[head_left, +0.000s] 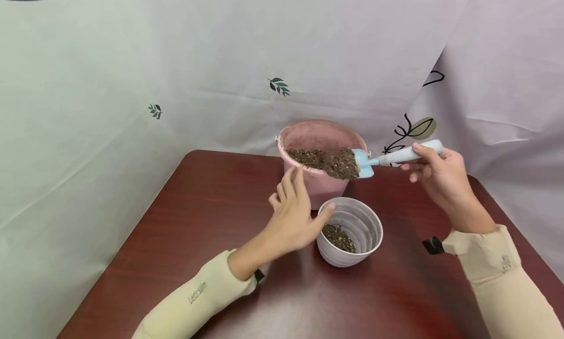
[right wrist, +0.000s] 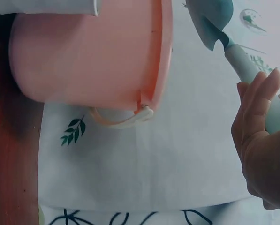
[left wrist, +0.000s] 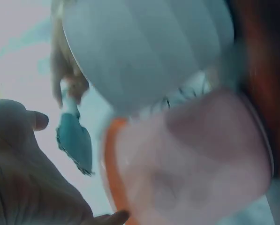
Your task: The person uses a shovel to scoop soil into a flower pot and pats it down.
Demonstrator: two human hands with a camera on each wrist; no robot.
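My right hand grips the pale handle of a light blue garden trowel. Dark soil is heaped on the trowel's blade, which hangs over the front rim of a pink bucket. More soil lies inside that bucket. My left hand has its fingers extended by the bucket's front rim, its thumb near the rim of a white ribbed pot; whether it touches either cannot be told. A little soil covers the pot's bottom. In the right wrist view the trowel stands apart from the bucket.
Both containers stand on a dark red-brown table, the pot just in front of the bucket. A pale cloth backdrop with leaf prints hangs behind and beside the table. The bucket's handle hangs down its side.
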